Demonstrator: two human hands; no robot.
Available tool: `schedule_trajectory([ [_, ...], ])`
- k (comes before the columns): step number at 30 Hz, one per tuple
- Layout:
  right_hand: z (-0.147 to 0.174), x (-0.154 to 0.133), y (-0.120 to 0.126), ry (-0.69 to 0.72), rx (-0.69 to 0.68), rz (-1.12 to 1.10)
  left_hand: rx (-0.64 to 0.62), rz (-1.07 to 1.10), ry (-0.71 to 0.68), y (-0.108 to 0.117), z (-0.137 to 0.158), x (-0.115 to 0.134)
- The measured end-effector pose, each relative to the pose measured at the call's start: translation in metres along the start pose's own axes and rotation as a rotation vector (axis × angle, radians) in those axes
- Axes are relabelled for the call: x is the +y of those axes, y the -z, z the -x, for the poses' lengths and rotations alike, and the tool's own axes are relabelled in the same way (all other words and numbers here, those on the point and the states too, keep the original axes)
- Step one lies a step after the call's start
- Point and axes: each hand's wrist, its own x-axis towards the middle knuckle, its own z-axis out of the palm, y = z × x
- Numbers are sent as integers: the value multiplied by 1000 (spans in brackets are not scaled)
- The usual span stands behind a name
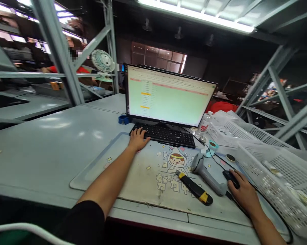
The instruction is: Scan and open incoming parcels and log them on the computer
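Looks like mid data entry here: left hand [138,139] rests flat and loose on the keyboard [166,134], right hand [242,192] cups the mouse [231,178] on the desk mat [143,177], while scanner [206,173] and box cutter [194,188] lie untouched between them.

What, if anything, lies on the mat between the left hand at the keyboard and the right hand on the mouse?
Two things: the yellow-and-black utility knife and the grey barcode scanner lie between the left hand on the keyboard and the right hand on the mouse.
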Motion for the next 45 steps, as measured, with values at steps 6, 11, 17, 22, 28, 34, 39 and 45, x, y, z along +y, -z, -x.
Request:
schedule_trajectory([
  [6,-5,17,-11,9,2,-117,-14,48,1,3,4,1],
  [11,0,1,0,-34,-22,-119,-23,78,-6,1,3,-1],
  [17,-2,5,0,69,-17,-144,-5,94,-19,-5,1,-4],
  [22,-6,22,-10,71,-10,-116,-27,84,-11,-3,2,-3],
  [28,-5,21,-8,47,-19,-103,-31,98,-20,-1,2,-3],
  [34,-5,19,-8,43,-21,-106,-10,96,-18,-3,2,-4],
  [39,-6,22,-10,29,-33,-107,-31,70,-6,0,2,-1],
  [45,-6,22,-9,26,-28,-109,-27,75,-12,0,3,-1],
])
